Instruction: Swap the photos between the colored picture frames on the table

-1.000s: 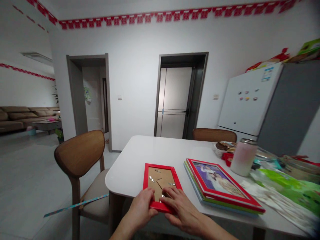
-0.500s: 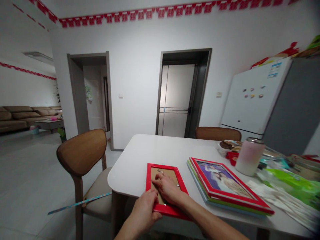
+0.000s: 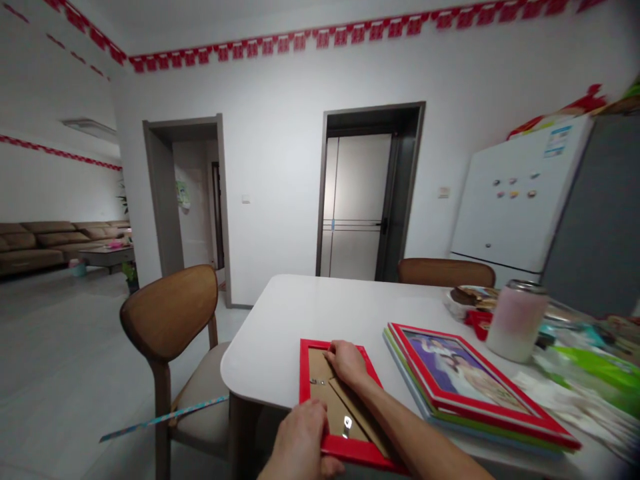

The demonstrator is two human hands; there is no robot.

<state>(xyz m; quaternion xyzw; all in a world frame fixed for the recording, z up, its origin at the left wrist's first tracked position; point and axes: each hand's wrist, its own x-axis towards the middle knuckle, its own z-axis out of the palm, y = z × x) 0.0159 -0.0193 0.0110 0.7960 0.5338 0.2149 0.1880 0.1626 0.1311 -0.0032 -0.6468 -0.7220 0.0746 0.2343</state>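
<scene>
Your red frame (image 3: 334,408) lies with its brown back (image 3: 317,365) facing up, close to you on the white worktop (image 3: 260,360). Its near end seems to poke out past the front edge, so it could tip if you push hard there. Your left hand (image 3: 301,430) is clamped on the near left corner, with its fingers curled over the top. That is a good grip, and a firm one should stop the frame from sliding. Your right hand (image 3: 346,363) reaches across to the far end of the brown back, with its fingers bent down. I can't tell if those fingers pinch anything, because the hand hides the spot.

Use soft fingertips there, as small bits like the metal clip (image 3: 315,382) on the left side may be thin and a bit sharp. It's best to nudge a clip sideways and not yank it up. Mind the brown leg (image 3: 354,403) next to your right arm (image 3: 415,433), since it could bend if you lean on it. The metal loop (image 3: 347,423) near your left hand might scratch you too. A pile of frames (image 3: 470,373) sits just beside, on your right, so tuck that arm in, go slow, and press only where the worktop is underneath
</scene>
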